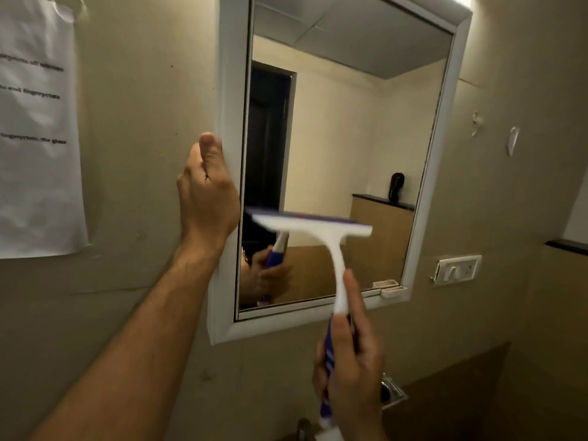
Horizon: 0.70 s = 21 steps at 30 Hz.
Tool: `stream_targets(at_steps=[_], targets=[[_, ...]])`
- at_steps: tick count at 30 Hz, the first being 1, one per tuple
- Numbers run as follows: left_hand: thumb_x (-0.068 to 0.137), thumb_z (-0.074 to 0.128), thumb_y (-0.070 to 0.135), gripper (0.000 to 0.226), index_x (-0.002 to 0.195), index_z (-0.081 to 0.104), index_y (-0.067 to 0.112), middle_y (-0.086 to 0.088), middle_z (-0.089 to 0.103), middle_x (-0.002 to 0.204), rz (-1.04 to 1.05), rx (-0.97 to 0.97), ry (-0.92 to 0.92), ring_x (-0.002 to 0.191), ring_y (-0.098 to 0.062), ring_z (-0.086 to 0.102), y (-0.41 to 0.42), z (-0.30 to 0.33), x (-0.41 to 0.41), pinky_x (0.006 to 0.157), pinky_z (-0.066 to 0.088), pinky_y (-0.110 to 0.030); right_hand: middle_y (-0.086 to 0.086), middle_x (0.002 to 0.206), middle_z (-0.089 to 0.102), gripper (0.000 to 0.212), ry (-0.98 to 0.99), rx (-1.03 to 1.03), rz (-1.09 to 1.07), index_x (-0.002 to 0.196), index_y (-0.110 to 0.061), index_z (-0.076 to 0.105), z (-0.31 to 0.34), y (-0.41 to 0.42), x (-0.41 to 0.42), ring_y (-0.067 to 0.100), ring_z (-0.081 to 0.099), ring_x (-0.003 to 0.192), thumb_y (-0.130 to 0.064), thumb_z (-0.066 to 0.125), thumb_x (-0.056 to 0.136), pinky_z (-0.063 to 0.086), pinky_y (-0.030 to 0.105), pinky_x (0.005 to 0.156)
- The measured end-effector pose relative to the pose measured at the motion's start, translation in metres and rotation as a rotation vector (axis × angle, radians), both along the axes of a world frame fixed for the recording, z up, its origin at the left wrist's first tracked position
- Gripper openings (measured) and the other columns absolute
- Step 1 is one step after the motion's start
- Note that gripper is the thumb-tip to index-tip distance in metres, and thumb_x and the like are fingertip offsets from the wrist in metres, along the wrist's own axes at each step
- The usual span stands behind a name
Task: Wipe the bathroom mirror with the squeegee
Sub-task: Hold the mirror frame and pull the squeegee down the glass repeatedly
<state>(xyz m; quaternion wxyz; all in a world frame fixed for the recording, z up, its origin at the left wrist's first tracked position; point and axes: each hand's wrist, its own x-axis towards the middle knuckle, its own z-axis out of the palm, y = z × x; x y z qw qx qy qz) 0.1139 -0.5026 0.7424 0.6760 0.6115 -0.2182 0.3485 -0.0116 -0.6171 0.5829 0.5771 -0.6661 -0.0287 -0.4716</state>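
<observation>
Dim, warm yellowish indoor light; bright glare strip above the mirror at its top right corner. Squeegee blade smeared by motion blur. Printed sheet text soft, unreadable. Wide-angle bending at frame edges, corners darker.

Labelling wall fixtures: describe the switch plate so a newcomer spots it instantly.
Start at the white-framed mirror on the beige wall. Just past its lower right corner sits the white switch plate, a wide rectangle. Unlike the small plastic hook higher up, it has a switch and socket holes.
</observation>
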Motion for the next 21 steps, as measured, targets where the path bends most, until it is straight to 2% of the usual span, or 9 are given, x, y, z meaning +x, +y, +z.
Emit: stream_targets(at_steps=[3, 6, 8, 9, 11, 13, 17, 20, 21], targets=[[0.107, 0.021, 0.029, 0.035, 0.077, 0.038, 0.035, 0.019, 0.031, 0.068, 0.033, -0.006, 0.015, 0.051, 0.032, 0.037, -0.001, 0.005, -0.007, 0.054, 0.029, 0.008, 0.009, 0.061, 0.050, 0.046, -0.050, -0.037, 0.050, 0.134, -0.053, 0.046, 0.043, -0.006, 0.015, 0.012, 0.040, 0.044, -0.034, 0.045, 0.093, 0.039, 0.023, 0.038], [0.107, 0.020, 0.028, 0.037, 0.073, 0.032, 0.036, 0.018, 0.028, 0.068, 0.041, 0.000, 0.018, 0.050, 0.032, 0.036, -0.002, 0.007, -0.010, 0.054, 0.029, 0.009, 0.001, 0.059, 0.048, 0.045, -0.080, -0.067, 0.039, 0.136, -0.051, 0.045, 0.045, -0.008, 0.025, 0.012, 0.038, 0.045, -0.024, 0.043, 0.100, 0.039, 0.024, 0.038], [0.107, 0.019, 0.029, 0.035, 0.080, 0.041, 0.035, 0.019, 0.030, 0.071, 0.039, 0.013, 0.024, 0.052, 0.033, 0.036, -0.002, 0.005, -0.008, 0.054, 0.028, 0.009, -0.003, 0.056, 0.049, 0.041, -0.082, -0.112, 0.008, 0.135, -0.053, 0.045, 0.021, -0.008, 0.023, 0.013, 0.040, 0.044, -0.029, 0.041, 0.101, 0.040, 0.027, 0.039], [0.107, 0.019, 0.030, 0.035, 0.093, 0.051, 0.032, 0.021, 0.033, 0.074, 0.037, 0.015, 0.027, 0.055, 0.034, 0.037, -0.002, 0.003, -0.005, 0.054, 0.028, 0.010, -0.002, 0.055, 0.050, 0.040, -0.069, -0.120, 0.000, 0.134, -0.054, 0.044, 0.005, -0.008, 0.021, 0.015, 0.041, 0.044, -0.033, 0.041, 0.100, 0.041, 0.030, 0.040], [0.107, 0.019, 0.031, 0.046, 0.120, 0.057, 0.009, 0.019, 0.043, 0.082, 0.035, 0.004, 0.024, 0.067, 0.034, 0.043, -0.001, 0.001, -0.001, 0.057, 0.025, 0.012, 0.002, 0.053, 0.048, 0.042, -0.024, -0.103, -0.013, 0.133, -0.056, 0.046, -0.028, -0.004, 0.016, 0.020, 0.041, 0.043, -0.040, 0.044, 0.094, 0.041, 0.034, 0.042], [0.106, 0.019, 0.033, 0.052, 0.125, 0.054, 0.000, 0.011, 0.054, 0.088, 0.042, 0.004, 0.008, 0.083, 0.025, 0.051, -0.001, 0.000, 0.001, 0.059, 0.023, 0.013, 0.005, 0.050, 0.046, 0.043, 0.012, -0.102, -0.068, 0.131, -0.055, 0.049, -0.051, -0.002, 0.011, 0.020, 0.041, 0.041, -0.044, 0.047, 0.090, 0.041, 0.033, 0.042], [0.106, 0.019, 0.034, 0.051, 0.133, 0.051, 0.004, 0.010, 0.055, 0.099, 0.040, 0.001, 0.010, 0.077, 0.023, 0.046, -0.002, 0.000, 0.002, 0.059, 0.021, 0.014, 0.003, 0.050, 0.046, 0.046, 0.026, -0.090, -0.050, 0.130, -0.056, 0.050, -0.047, -0.008, 0.008, 0.018, 0.041, 0.042, -0.031, 0.046, 0.092, 0.040, 0.032, 0.042], [0.106, 0.018, 0.035, 0.052, 0.136, 0.049, 0.006, 0.003, 0.057, 0.119, 0.037, -0.011, 0.021, 0.105, 0.006, 0.046, -0.002, -0.001, 0.003, 0.062, 0.021, 0.015, -0.002, 0.056, 0.050, 0.046, -0.012, -0.122, -0.002, 0.133, -0.057, 0.044, -0.017, -0.012, 0.014, 0.017, 0.041, 0.046, -0.031, 0.043, 0.095, 0.042, 0.031, 0.042], [0.106, 0.018, 0.035, 0.051, 0.135, 0.050, 0.008, 0.005, 0.058, 0.117, 0.032, -0.009, 0.028, 0.103, 0.011, 0.044, -0.002, -0.001, 0.003, 0.062, 0.022, 0.015, -0.003, 0.056, 0.049, 0.045, -0.032, -0.126, 0.000, 0.133, -0.058, 0.044, -0.009, -0.012, 0.017, 0.017, 0.040, 0.045, -0.032, 0.042, 0.095, 0.041, 0.031, 0.041]])
